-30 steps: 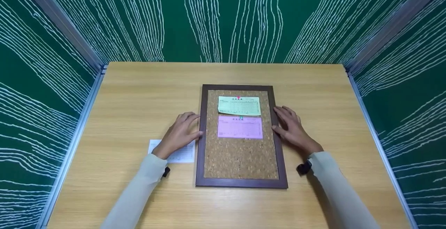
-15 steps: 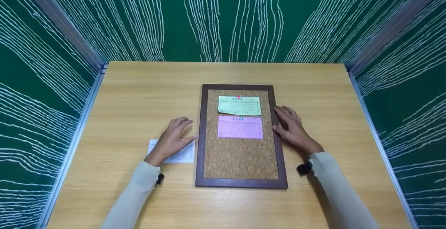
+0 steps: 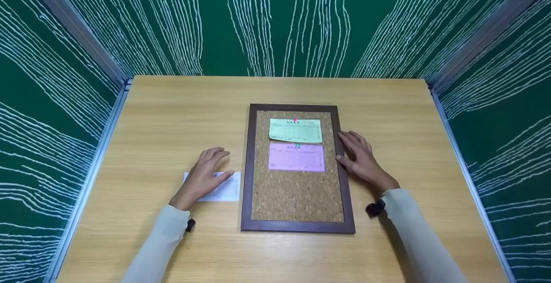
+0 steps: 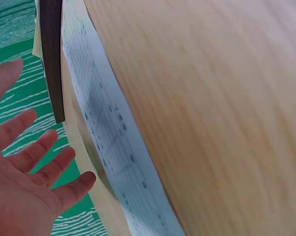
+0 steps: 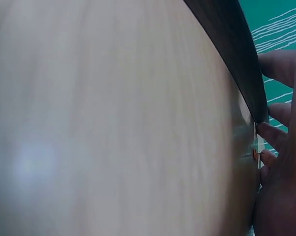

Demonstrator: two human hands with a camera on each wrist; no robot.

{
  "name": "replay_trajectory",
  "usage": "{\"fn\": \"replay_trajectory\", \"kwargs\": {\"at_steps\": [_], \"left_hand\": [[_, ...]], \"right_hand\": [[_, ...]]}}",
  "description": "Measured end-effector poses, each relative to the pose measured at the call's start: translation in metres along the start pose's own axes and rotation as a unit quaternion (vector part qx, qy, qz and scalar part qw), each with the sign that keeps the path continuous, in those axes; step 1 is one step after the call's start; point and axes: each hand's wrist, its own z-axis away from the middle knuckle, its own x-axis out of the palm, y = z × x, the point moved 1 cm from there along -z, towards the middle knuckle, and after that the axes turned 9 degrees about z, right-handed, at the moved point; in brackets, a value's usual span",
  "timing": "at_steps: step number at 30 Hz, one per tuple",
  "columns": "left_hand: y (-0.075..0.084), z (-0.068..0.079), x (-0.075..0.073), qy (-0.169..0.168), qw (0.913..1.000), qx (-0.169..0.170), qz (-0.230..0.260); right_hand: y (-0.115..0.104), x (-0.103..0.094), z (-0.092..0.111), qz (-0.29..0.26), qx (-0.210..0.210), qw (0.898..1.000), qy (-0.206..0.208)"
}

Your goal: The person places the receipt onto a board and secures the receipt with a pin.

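Note:
A cork board (image 3: 297,197) in a dark brown frame lies on the wooden table. Pinned on it are a green printed slip (image 3: 295,132) by a pink pushpin (image 3: 295,120) and a purple slip (image 3: 296,159) by a green pushpin (image 3: 297,145). My left hand (image 3: 204,175) hovers left of the board over a white printed slip (image 3: 226,190), partly covering it, fingers spread and holding nothing. In the left wrist view that slip (image 4: 113,123) lies below the left hand (image 4: 25,182). My right hand (image 3: 363,160) touches the frame's right edge with fingertips and thumb.
The wooden table (image 3: 172,110) reaches to green walls with wavy white lines (image 3: 379,16) on the far side, left and right. Metal strips (image 3: 92,171) run along the table's side edges.
My left hand has let go of the frame's left edge and moved left and slightly down, over the white slip. My right hand and the board have stayed in place.

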Motion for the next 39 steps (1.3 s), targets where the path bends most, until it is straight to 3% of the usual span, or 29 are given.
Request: {"fn": "replay_trajectory", "kwargs": {"at_steps": [5, 13, 19, 26, 39], "left_hand": [[-0.004, 0.007, -0.004, 0.009, 0.9998, -0.018, 0.001], [-0.013, 0.022, -0.012, 0.031, 0.9994, -0.011, -0.012], [-0.019, 0.034, -0.018, 0.047, 0.9985, -0.025, -0.014], [-0.024, 0.043, -0.021, 0.068, 0.9975, -0.012, -0.017], [-0.037, 0.051, -0.035, 0.064, 0.996, -0.063, 0.003]], "right_hand": [[0.0, 0.0, 0.001, 0.002, 0.004, 1.0, -0.004], [-0.001, 0.001, 0.002, -0.003, 0.003, 1.0, 0.003], [-0.002, 0.0, 0.002, -0.005, -0.002, 1.0, 0.005], [-0.001, -0.001, 0.0, 0.0, 0.003, 1.0, 0.003], [-0.003, -0.002, 0.0, -0.003, 0.011, 1.0, -0.011]]}}
